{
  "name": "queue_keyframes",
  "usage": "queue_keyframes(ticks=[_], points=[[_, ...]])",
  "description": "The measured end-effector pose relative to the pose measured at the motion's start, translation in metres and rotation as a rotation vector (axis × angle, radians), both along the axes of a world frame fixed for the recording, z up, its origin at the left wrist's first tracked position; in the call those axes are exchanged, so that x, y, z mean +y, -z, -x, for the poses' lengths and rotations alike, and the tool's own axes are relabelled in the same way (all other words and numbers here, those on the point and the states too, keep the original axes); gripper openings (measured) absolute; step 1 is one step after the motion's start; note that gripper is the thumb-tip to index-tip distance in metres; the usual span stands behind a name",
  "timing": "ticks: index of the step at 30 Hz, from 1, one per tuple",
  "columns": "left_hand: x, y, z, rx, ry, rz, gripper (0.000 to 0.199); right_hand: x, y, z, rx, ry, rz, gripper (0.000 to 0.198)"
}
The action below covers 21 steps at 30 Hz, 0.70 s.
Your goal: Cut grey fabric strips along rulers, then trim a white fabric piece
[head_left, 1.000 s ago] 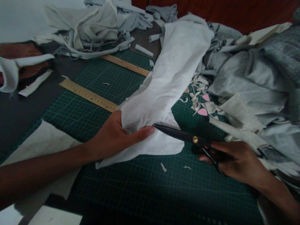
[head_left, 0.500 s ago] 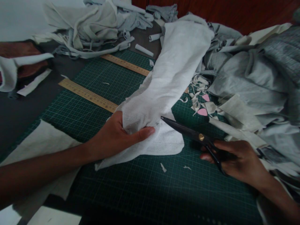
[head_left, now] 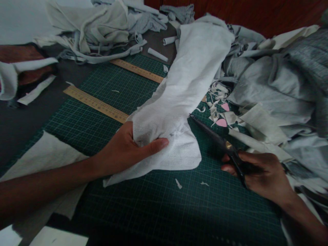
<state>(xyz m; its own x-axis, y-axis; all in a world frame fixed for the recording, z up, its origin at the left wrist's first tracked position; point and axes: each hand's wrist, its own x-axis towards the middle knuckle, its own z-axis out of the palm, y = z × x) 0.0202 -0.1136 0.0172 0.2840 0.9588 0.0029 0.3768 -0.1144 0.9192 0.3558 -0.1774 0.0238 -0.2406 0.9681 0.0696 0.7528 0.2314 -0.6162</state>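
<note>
A long piece of white fabric (head_left: 194, 65) stretches from the far side of the green cutting mat (head_left: 159, 208) to the middle. My left hand (head_left: 135, 145) is closed on its near part, thumb on top and the other fingers hidden beneath the cloth. In my right hand (head_left: 261, 174) is a pair of black scissors (head_left: 210, 133) with a brass-coloured pivot. The blades look closed, and their tip is at the right edge of the fabric; whether it touches the cloth I cannot tell.
Two wooden rulers, a near one (head_left: 96, 104) and a far one (head_left: 138, 70), lie on the mat. Fabric scraps (head_left: 219, 92) and pink pieces (head_left: 221, 122) sit right of the cloth. Grey fabric (head_left: 276, 89) is heaped at right, more cloth (head_left: 102, 24) at back left. A flat fabric piece (head_left: 46, 153) lies under my left forearm.
The scissors have moved right and away from me, off the top of the fabric to its right edge. My left hand and the cloth have hardly moved.
</note>
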Motion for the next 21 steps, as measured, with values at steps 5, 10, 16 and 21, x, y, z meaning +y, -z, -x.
queue_keyframes(ticks=[5,10,16,21], points=[[0.0,-0.001,0.001,0.01,-0.031,0.046,0.055,0.0,0.004,-0.005,0.113,0.214,-0.086,0.011],[0.0,-0.002,0.0,-0.014,-0.012,0.036,0.053,0.001,0.007,-0.022,0.184,0.334,-0.133,0.006],[0.0,-0.002,0.0,-0.056,0.005,0.019,0.048,0.0,0.001,-0.01,-0.149,-0.003,-0.132,0.015],[0.002,-0.002,0.0,-0.113,0.038,0.031,0.039,-0.001,0.002,-0.006,-0.307,-0.132,-0.138,0.021]])
